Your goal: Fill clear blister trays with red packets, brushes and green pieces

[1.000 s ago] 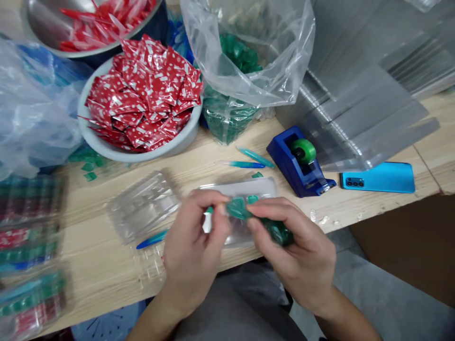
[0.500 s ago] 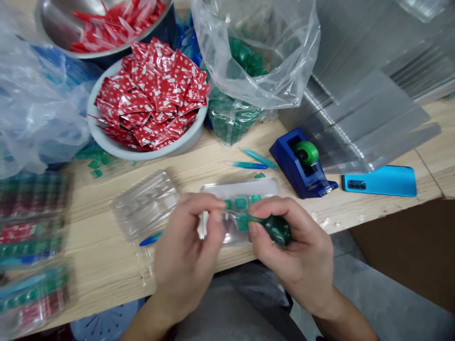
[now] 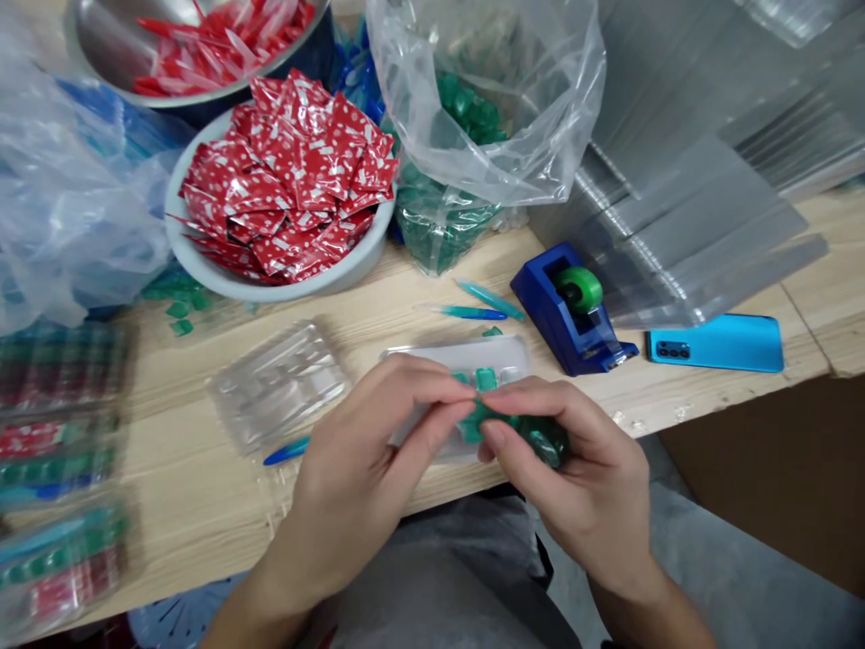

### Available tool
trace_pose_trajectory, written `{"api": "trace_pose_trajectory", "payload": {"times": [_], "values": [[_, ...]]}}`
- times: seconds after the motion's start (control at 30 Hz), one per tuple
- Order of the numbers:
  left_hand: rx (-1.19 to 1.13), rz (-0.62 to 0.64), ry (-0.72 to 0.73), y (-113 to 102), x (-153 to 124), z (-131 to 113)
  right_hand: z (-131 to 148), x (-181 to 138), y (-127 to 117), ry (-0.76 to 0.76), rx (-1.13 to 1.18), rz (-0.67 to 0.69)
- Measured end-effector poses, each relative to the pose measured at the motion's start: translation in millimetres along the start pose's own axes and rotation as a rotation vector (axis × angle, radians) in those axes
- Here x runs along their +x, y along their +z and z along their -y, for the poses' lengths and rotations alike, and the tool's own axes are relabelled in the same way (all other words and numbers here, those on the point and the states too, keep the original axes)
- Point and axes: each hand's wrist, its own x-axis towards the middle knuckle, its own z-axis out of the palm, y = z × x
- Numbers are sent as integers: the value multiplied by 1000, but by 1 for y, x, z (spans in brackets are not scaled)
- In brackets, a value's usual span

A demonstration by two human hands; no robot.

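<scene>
My right hand [image 3: 574, 478] is curled round a bunch of small green packets [image 3: 541, 439] near the table's front edge. My left hand [image 3: 378, 460] meets it, thumb and forefinger pinched on one green packet at the bunch's left end. Both hands hover over a clear plastic tray [image 3: 504, 356], which has a few green packets [image 3: 485, 378] lying in its slots. Another clear tray [image 3: 280, 383] sits empty to the left.
A grey bowl [image 3: 203, 270] of red sachets and a clear bag [image 3: 487, 117] of green packets stand at the back. A blue tape dispenser [image 3: 564, 311] and blue phone [image 3: 720, 344] lie right. Filled trays [image 3: 60, 469] are stacked at the left; clear sheets [image 3: 696, 207] at the right.
My left hand has moved right and closed in on the bunch in my right hand. The hands were slightly apart before and now touch.
</scene>
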Motion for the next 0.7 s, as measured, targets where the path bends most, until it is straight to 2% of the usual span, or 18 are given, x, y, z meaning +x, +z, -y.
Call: {"api": "trace_pose_trajectory", "payload": {"times": [0.1,0.17,0.2,0.27,0.37,0.47,0.6,0.7], "values": [[68,-274,-7,1,1,7,-2,-1,0,69,51,-64],[61,-357,-23,-1,2,10,-3,0,0,184,194,-64],[54,-317,-18,-2,2,10,-4,1,0,236,282,-42],[51,-135,31,-5,2,8,-6,3,-1,305,433,29],[52,87,88,-8,3,2,-6,4,-3,334,528,102],[-9,135,66,-7,4,0,-5,4,-5,332,532,123],[-150,117,-38,-5,7,2,-2,6,-6,325,467,189],[-298,175,-120,-5,10,5,-2,6,-6,323,431,207]]}}
